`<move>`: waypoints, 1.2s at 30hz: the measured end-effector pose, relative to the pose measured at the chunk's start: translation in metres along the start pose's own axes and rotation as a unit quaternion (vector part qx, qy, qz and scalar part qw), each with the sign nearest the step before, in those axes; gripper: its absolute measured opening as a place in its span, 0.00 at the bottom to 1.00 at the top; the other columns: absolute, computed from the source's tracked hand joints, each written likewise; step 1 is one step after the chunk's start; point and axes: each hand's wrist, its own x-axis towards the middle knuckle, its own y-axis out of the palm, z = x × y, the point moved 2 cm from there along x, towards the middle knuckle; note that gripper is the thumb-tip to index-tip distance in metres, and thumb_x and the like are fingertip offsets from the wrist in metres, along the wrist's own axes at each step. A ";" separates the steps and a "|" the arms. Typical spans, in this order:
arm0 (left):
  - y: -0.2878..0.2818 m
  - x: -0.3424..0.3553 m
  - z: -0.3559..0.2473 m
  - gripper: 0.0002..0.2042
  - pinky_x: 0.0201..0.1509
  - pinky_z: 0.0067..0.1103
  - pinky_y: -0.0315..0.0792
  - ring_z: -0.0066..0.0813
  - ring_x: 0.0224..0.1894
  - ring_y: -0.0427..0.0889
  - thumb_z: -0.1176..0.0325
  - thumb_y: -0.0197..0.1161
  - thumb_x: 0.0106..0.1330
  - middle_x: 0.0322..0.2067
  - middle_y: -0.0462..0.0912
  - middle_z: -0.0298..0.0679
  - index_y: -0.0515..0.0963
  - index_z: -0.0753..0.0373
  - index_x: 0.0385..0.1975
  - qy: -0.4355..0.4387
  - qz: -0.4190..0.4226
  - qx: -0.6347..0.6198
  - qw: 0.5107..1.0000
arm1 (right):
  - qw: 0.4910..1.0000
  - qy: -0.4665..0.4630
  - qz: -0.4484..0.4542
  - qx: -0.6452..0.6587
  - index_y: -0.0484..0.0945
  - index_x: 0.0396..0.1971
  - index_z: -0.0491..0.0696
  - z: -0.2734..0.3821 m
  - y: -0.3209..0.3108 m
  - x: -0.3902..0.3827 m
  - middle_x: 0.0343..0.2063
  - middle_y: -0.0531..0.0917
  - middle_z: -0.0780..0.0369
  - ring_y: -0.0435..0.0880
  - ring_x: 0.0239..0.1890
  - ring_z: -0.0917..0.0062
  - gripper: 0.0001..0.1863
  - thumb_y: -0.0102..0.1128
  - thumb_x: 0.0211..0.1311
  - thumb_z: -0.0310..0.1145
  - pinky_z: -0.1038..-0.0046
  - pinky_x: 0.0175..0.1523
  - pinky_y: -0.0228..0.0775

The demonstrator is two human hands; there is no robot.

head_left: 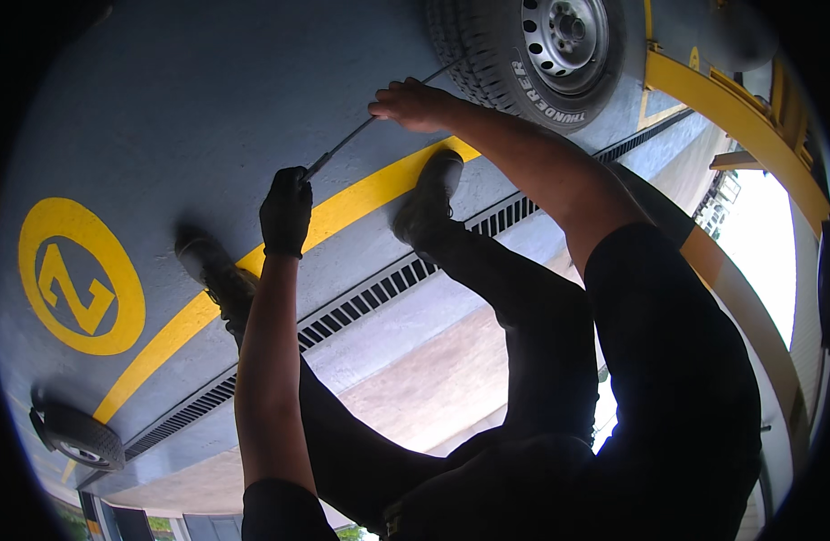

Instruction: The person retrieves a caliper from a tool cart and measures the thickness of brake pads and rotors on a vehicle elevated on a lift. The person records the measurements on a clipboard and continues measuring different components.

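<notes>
A long thin metal rod (347, 140) slants up and to the right across the view. Its thicker lower end is in my left hand (286, 215), which wears a black glove and is closed around it. Farther along the rod, my bare right hand (411, 105) has its fingers curled round the shaft. Beyond that hand, the rod's thin far end meets or overlaps the tread of a black tyre (487, 59); I cannot tell whether they touch. The tyre sits on a silver steel wheel (564, 34) with round holes.
My boots (440, 185) stand by a curved yellow line (365, 194) on the grey floor. Behind the line runs a slotted drain grate (379, 293). Another wheel (86, 442) lies at the lower left. A yellow metal frame (730, 104) rises at the right.
</notes>
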 end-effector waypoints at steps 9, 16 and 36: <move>-0.161 -0.083 -0.096 0.10 0.30 0.16 0.73 0.17 0.25 0.78 0.66 0.66 0.70 0.26 0.82 0.33 0.83 0.66 0.42 -0.331 0.091 -0.423 0.839 | 0.966 0.015 0.015 0.258 0.79 0.52 0.51 0.097 -0.100 -0.096 0.43 0.88 0.58 0.87 0.44 0.68 0.11 0.55 0.75 0.31 0.63 0.56 0.77; -0.341 -0.057 -0.291 0.10 0.28 0.20 0.71 0.22 0.24 0.80 0.68 0.64 0.73 0.28 0.83 0.37 0.82 0.68 0.44 -0.323 0.104 -0.460 0.820 | 0.919 0.003 -0.167 0.358 0.79 0.54 0.50 0.148 -0.262 -0.309 0.44 0.87 0.59 0.86 0.39 0.72 0.14 0.63 0.69 0.30 0.72 0.42 0.79; -0.480 -0.046 -0.534 0.07 0.36 0.22 0.80 0.30 0.32 0.87 0.70 0.73 0.57 0.35 0.87 0.40 0.85 0.61 0.35 0.088 0.095 0.067 0.989 | 0.856 0.008 -0.432 0.286 0.82 0.46 0.47 0.203 -0.398 -0.548 0.33 0.86 0.60 0.84 0.31 0.71 0.15 0.69 0.58 0.22 0.69 0.37 0.76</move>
